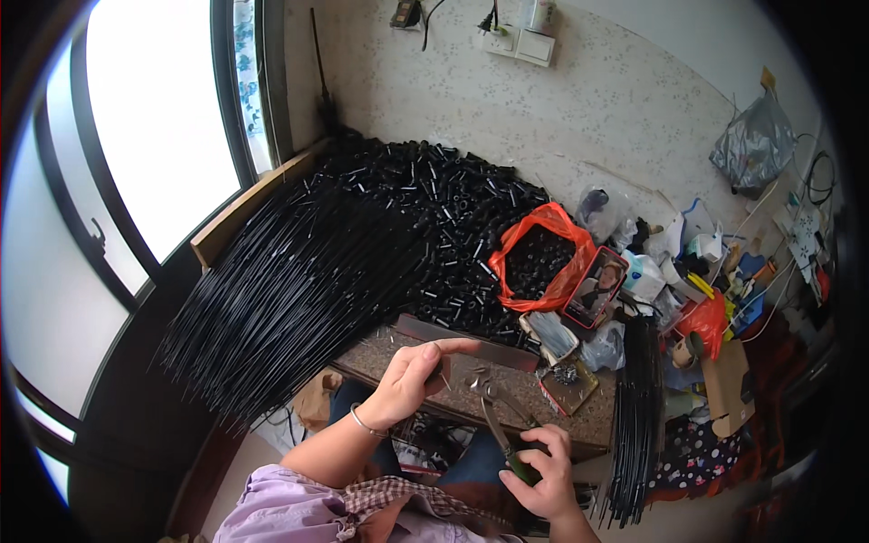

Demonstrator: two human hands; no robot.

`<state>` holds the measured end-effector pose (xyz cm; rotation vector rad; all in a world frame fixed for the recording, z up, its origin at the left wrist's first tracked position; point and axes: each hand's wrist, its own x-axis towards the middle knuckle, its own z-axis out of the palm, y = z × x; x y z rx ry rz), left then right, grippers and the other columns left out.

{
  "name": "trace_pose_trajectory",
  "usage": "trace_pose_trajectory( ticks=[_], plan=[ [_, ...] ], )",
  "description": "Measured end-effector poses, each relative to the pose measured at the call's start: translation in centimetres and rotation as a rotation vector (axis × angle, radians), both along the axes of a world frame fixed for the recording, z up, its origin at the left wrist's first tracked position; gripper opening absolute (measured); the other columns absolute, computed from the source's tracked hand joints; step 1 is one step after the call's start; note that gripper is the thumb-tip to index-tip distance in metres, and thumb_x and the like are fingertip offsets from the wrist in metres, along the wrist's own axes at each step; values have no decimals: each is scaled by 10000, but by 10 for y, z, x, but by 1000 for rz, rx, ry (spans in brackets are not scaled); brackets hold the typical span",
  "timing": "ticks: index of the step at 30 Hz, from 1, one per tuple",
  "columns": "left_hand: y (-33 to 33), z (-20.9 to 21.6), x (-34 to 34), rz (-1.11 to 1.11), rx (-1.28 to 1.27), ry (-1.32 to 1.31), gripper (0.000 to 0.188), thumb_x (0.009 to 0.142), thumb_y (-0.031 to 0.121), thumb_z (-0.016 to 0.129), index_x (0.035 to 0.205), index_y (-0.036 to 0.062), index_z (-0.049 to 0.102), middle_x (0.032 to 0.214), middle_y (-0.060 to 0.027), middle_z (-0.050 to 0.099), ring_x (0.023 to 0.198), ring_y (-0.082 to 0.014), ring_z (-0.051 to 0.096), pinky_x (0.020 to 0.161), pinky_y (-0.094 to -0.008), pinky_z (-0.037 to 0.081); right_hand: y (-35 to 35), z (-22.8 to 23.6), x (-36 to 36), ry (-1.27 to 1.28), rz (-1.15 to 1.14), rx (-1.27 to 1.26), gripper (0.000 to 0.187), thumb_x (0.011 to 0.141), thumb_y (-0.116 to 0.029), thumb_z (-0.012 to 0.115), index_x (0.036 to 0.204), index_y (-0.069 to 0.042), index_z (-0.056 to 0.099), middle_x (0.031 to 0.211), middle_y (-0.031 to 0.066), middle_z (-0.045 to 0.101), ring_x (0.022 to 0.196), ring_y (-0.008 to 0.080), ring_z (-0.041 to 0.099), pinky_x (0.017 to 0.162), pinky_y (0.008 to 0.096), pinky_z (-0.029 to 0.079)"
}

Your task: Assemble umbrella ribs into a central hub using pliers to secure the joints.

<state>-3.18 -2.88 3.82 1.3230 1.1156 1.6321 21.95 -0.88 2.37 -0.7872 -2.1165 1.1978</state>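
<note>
Near the front edge of the brown speckled tabletop [376, 357], my left hand [409, 385] is closed with its index finger stretched to the right. A small dark piece [441, 373] shows at its fingers, with a thin end pointing down; its kind is hard to make out. Just to the right, my right hand [545, 471] grips a pair of pliers [491, 412] by the dark green handles. The metal jaws point up and left, close to my left fingertips but apart from them. Behind my hands lies a big heap of short black tubes [453, 204].
Long thin black rods [272, 290] lie bundled at the left. A metal strip [471, 344] fences the heap's front. An orange-red bag [548, 217] holds small black parts, beside a phone [596, 287]. Farther right are more rods [636, 416], clutter and a cardboard box [727, 385].
</note>
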Motion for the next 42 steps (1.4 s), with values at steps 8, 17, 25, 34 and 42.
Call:
trace_pose_trajectory(
  ticks=[8,17,25,34,42],
  plan=[
    [-18,4,4,78,24,-40,551,929,417,305,1101,-25,586,532,43,397,470,-26,321,458,-187,237,-9,36,-10,-292,-118,1081,187,571,-168,710,682,-56,610,971,20,564,942,329,503,779,423,389],
    [-18,12,9,-35,98,-74,528,908,399,348,1010,-38,626,520,37,406,474,-53,327,460,-220,244,-11,-23,-15,121,504,-978,301,795,-153,637,1003,29,518,746,171,601,568,245,590,528,300,488],
    [-19,13,9,115,113,45,449,852,354,507,1015,-52,607,538,69,410,501,-12,333,477,-187,250,13,17,-33,-223,-255,991,515,667,39,583,1164,1,453,877,115,579,645,283,555,611,369,467],
    [-8,21,21,18,82,-143,451,767,325,639,1002,-57,604,559,64,427,512,-11,354,470,-192,248,-10,-14,-35,-99,193,-345,382,734,-156,693,1024,-9,492,666,74,592,544,130,570,504,268,455],
    [-12,11,2,105,207,21,647,520,372,845,1008,14,617,576,61,444,518,-15,369,469,-186,260,-2,21,-18,-214,-11,495,263,760,-68,565,992,41,506,755,184,573,596,286,565,555,358,458]
  ],
)
